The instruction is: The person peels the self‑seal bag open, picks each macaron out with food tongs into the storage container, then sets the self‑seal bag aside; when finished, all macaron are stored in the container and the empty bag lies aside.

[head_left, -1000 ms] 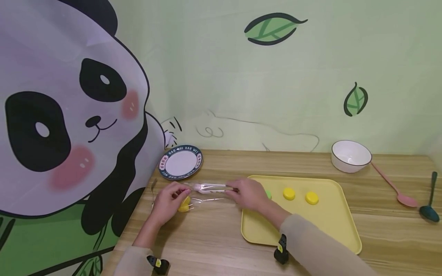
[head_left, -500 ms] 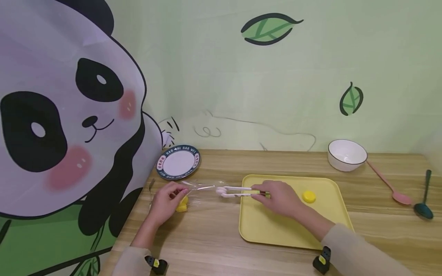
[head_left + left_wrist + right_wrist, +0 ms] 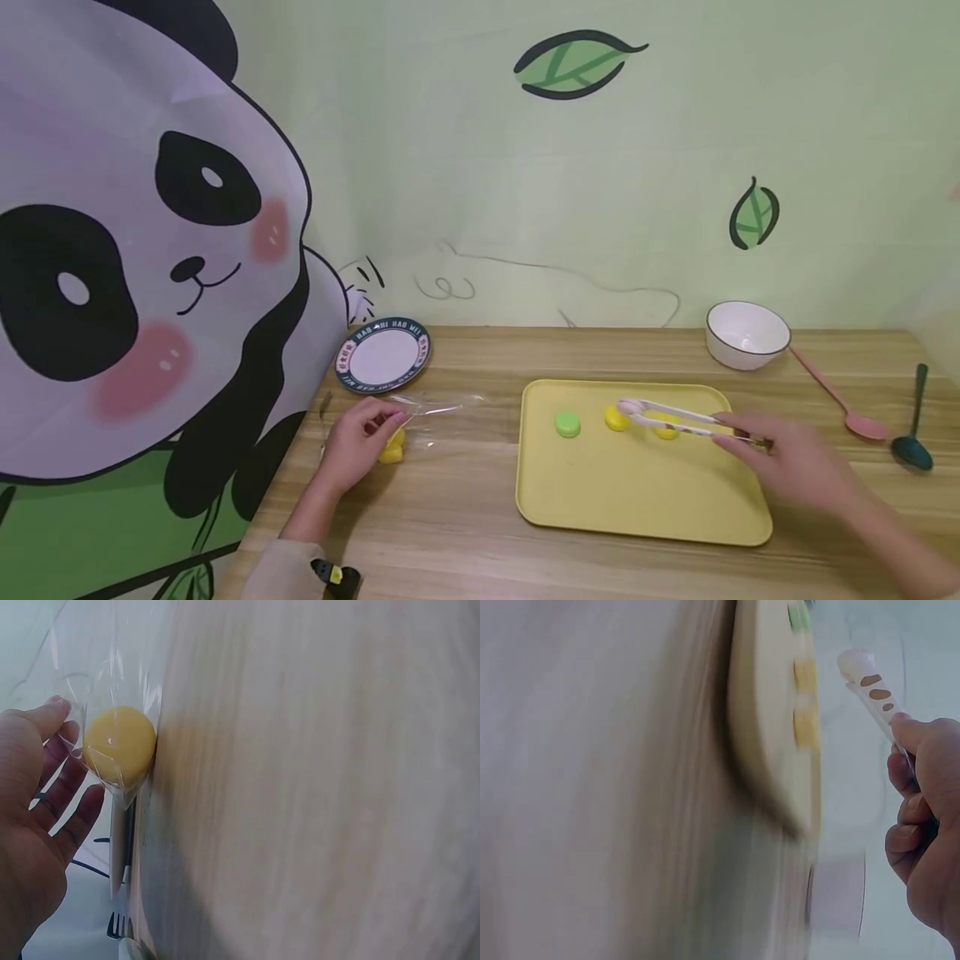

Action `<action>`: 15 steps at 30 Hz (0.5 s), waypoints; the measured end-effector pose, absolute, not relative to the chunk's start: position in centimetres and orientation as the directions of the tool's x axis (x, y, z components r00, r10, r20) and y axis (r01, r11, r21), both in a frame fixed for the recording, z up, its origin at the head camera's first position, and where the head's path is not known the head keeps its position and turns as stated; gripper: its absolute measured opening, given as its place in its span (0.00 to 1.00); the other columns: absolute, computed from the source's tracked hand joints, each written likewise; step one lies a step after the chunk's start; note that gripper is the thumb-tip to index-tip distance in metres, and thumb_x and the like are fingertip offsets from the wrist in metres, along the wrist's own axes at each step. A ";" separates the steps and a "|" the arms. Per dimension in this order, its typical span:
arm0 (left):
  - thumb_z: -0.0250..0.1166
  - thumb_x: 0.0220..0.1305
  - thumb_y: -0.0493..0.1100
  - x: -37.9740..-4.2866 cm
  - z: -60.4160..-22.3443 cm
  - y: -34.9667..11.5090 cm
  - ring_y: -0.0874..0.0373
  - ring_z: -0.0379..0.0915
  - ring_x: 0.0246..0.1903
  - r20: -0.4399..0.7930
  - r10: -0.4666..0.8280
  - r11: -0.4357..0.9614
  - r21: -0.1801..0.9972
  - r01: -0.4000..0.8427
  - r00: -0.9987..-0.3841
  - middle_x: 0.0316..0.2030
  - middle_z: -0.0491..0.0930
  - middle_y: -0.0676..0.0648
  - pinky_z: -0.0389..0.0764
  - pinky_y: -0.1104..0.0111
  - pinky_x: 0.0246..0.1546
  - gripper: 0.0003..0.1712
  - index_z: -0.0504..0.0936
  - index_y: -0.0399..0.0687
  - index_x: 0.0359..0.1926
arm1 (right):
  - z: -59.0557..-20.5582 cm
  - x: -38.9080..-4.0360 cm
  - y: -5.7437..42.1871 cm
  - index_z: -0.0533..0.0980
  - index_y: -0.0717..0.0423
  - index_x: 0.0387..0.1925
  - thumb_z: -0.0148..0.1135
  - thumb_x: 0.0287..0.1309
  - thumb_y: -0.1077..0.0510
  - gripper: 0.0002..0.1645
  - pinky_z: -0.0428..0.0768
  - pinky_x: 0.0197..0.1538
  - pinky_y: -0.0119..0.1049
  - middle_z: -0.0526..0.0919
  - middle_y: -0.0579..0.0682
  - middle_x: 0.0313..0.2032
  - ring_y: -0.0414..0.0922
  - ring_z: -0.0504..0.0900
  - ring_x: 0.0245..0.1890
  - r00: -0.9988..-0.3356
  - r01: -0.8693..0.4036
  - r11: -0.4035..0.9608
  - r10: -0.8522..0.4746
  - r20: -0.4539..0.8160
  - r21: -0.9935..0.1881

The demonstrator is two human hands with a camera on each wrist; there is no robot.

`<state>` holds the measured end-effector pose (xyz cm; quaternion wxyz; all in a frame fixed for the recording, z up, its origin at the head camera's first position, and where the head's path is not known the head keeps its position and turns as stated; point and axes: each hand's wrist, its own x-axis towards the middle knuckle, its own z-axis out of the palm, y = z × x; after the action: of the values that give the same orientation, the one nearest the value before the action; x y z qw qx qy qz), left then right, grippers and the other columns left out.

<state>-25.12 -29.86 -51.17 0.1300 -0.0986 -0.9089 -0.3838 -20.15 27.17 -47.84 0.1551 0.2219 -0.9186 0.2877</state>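
Observation:
My left hand [image 3: 356, 446] pinches the edge of a clear plastic bag [image 3: 446, 408] above the table's left part. Inside the bag is a round yellow macaron-like piece [image 3: 120, 746], seen through the film in the left wrist view. My right hand [image 3: 798, 458] holds small white tongs [image 3: 632, 407] by their rear end, over the yellow tray [image 3: 600, 496]. The tongs' pale rounded tips point left, and no piece shows between them. On the tray lie a green round piece [image 3: 567, 424] and two yellow ones, partly overlapped by the tongs in the head view.
A plate with a dark blue patterned rim [image 3: 384, 385] stands at the back left. Toward the back right are a white bowl [image 3: 742, 350], a pink spoon [image 3: 865, 427] and a dark green ladle [image 3: 911, 452]. A fork [image 3: 116, 924] shows beyond my left hand.
My right hand has drawn the tongs out of the bag and carried them right, over the tray. My left hand keeps its pinch on the bag in about the same place.

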 end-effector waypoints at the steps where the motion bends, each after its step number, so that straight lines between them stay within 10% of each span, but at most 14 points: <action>1: 0.66 0.61 0.51 -25.1 -51.2 -29.9 0.64 0.72 0.33 0.314 0.080 0.686 0.671 0.281 -0.946 0.34 0.77 0.62 0.78 0.69 0.35 0.06 0.84 0.64 0.40 | -48.0 -19.8 28.2 0.82 0.45 0.47 0.71 0.52 0.57 0.17 0.64 0.20 0.24 0.77 0.34 0.28 0.32 0.65 0.19 -0.854 -0.485 0.750 -0.297 0.427 -0.449; 15: 0.66 0.61 0.51 -25.1 -51.1 -29.6 0.64 0.71 0.33 0.307 0.077 0.696 0.665 0.271 -0.949 0.33 0.76 0.62 0.78 0.68 0.35 0.06 0.84 0.62 0.40 | -49.8 -16.7 34.9 0.84 0.49 0.42 0.76 0.43 0.58 0.20 0.57 0.17 0.22 0.68 0.29 0.17 0.29 0.58 0.14 -0.832 -0.422 0.866 -0.252 0.494 -0.270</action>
<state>-25.09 -29.64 -51.10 0.1286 -0.0954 -0.9119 -0.3778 -16.66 34.93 -49.80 0.2272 0.1795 -0.9387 0.1871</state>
